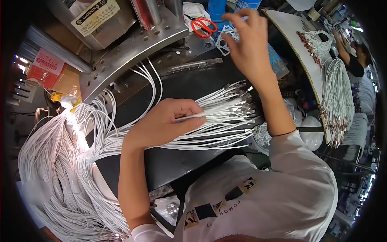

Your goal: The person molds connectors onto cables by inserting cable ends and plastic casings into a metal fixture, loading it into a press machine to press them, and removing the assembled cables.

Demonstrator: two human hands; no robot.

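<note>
My left hand (167, 123) lies over a bundle of white cables (217, 139) on the dark work surface, with its thumb and fingers closed around a white cable. The cables' metal-tipped ends (242, 105) fan out to the right of that hand. Farther back, my right hand (252, 46) is raised with thumb and fingers apart, and nothing shows between them. Beside its fingertips sit small white plastic frame pieces (222, 43). Red-handled scissors (203, 27) rest just left of these pieces.
A metal machine plate (149, 38) on posts stands at the back left, bearing a warning label (95, 17). A thick mass of white cables (60, 169) hangs at the left. More cable bundles (338, 92) lie on a board at the right, near another person's arm (342, 48).
</note>
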